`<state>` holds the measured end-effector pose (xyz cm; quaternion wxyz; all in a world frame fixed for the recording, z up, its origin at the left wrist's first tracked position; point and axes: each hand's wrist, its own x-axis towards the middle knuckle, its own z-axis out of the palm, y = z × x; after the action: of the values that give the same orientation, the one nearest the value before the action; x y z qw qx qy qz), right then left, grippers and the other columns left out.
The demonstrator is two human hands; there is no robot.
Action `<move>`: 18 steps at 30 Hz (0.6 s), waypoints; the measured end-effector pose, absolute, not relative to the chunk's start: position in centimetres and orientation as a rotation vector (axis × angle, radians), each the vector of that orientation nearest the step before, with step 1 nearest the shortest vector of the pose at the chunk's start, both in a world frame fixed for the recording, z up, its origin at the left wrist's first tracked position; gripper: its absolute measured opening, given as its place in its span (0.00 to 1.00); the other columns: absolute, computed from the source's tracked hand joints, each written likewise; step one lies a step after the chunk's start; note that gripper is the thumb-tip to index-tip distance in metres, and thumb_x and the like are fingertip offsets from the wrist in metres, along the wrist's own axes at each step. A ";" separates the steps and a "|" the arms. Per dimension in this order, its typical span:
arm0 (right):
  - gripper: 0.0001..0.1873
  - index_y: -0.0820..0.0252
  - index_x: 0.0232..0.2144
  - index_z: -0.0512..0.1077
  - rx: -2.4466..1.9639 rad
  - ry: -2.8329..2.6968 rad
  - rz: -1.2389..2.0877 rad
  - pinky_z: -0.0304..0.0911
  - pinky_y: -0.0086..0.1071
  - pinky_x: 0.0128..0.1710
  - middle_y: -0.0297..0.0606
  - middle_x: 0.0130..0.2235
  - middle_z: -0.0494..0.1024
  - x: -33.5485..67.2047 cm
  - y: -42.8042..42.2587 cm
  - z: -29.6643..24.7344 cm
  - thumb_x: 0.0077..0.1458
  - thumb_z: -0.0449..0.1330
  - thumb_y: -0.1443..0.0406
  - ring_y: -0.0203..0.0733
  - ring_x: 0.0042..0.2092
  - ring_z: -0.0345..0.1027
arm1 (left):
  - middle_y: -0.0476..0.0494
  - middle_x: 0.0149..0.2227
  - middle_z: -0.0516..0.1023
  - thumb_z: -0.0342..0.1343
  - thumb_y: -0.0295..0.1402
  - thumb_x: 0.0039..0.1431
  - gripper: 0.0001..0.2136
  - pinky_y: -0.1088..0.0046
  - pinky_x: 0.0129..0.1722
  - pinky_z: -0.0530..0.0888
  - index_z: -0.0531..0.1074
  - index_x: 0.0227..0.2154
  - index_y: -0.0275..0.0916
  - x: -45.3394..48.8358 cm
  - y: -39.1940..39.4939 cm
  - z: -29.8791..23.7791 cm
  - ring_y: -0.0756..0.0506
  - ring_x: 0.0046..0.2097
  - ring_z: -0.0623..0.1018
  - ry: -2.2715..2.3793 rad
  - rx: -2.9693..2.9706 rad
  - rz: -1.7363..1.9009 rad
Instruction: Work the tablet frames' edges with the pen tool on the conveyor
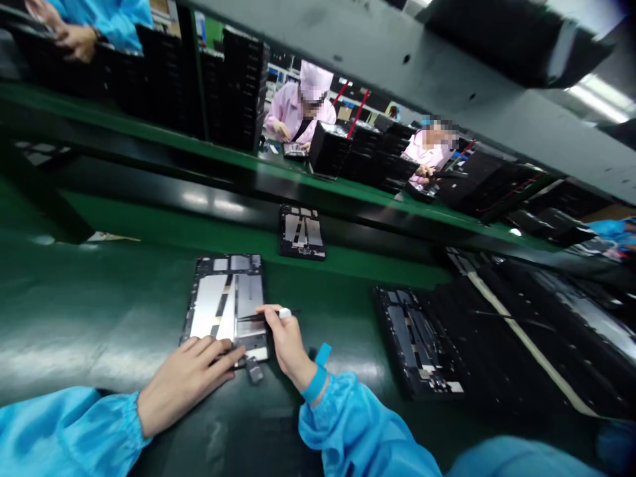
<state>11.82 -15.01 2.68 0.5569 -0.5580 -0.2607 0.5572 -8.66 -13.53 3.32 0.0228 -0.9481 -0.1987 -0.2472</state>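
An opened tablet [211,308] lies on the green worktop in front of me, with silver battery panels and dark ribbon strips showing. My left hand [193,371] rests flat on its lower left edge, fingers stretched out. In my right hand [285,338] is a pair of tweezers [253,317], dark with a white band, their tips over the right battery panel. Whether the tips touch the panel, I cannot tell. A small grey piece [254,371] sits at the tablet's lower edge, close to my left fingertips. A blue strap [317,381] circles my right wrist.
Farther back lies another opened tablet [301,232]. To the right, one more opened tablet [417,341] lies beside a black sheet-like surface [497,331]. Stacks of black trays [243,93] stand on the shelf ahead. Across it, co-workers in pink [288,109] and blue sleeves handle parts.
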 end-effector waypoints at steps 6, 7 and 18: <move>0.38 0.66 0.57 0.67 -1.380 -0.722 1.128 0.66 0.18 0.29 0.39 0.32 0.76 12.4 -8.4 1.1 0.56 0.52 0.43 0.27 0.28 0.69 | 0.42 0.51 0.75 0.42 0.37 0.71 0.19 0.62 0.45 0.64 0.74 0.55 0.43 -9.3 0.0 0.2 0.40 0.48 0.72 -1.133 -2.692 -0.582; 0.39 0.65 0.59 0.65 -1.408 -0.758 1.094 0.65 0.19 0.28 0.39 0.31 0.76 13.3 -8.1 0.9 0.57 0.50 0.43 0.28 0.27 0.69 | 0.41 0.53 0.74 0.44 0.35 0.69 0.18 0.61 0.47 0.65 0.74 0.55 0.42 -9.1 2.4 -0.3 0.38 0.50 0.72 -1.212 -2.659 -0.586; 0.27 0.60 0.57 0.68 -1.872 -0.667 0.505 0.61 0.26 0.51 0.42 0.54 0.73 24.1 -2.9 0.2 0.56 0.49 0.71 0.38 0.53 0.69 | 0.36 0.54 0.73 0.46 0.23 0.59 0.29 0.61 0.55 0.66 0.62 0.64 0.31 2.2 6.7 -1.5 0.38 0.53 0.72 -1.505 -2.787 -0.646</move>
<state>24.13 -2.93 0.23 0.5189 -0.7804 -0.2781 0.2107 2.22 6.72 -1.54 -0.0456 -0.8612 -0.4651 -0.1997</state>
